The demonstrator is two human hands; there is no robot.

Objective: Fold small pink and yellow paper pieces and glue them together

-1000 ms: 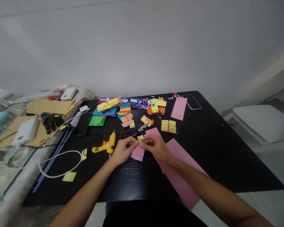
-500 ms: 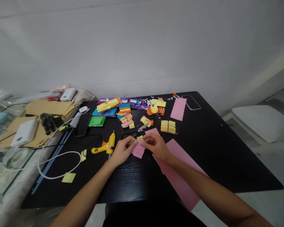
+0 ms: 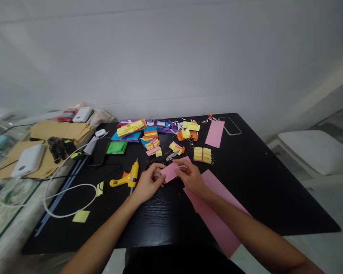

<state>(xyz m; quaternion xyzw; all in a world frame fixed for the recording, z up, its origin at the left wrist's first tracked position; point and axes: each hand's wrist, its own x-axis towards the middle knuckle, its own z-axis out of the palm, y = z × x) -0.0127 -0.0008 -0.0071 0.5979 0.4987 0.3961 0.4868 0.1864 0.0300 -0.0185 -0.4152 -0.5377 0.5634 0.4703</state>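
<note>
Clearly, most of the lower view is taken up by a black table (image 3: 260, 198), backed by a pale wall (image 3: 171, 57). At the right, a white padded seat (image 3: 314, 150) is set apart from the table edge. Brown envelopes (image 3: 63, 131) are spread at the far left, with a white device (image 3: 29, 160) laid on them. Large pink sheets (image 3: 223, 220) are partly covered by the right forearm.

Over the middle of the table, a small pink card is held between both hands — its left end is pinched by the left hand (image 3: 150, 180), thumb on top, and its right end is clamped between the thumb and fingers of the right hand (image 3: 191, 177).

To the left of the left hand, a yellow glue gun (image 3: 125, 179) is laid on its side. A pink rectangle (image 3: 215, 134) is placed toward the back, just beside a phone-shaped outline (image 3: 234, 133). The small pink card (image 3: 169, 172) itself is kept in front of the scissors (image 3: 173, 155), whose handles are partly hidden. A green paper stack (image 3: 117, 147) and a banded yellow bundle (image 3: 202, 155) are set farther out. Smallest of all, white scraps (image 3: 177, 123) are scattered near the back edge.
</note>
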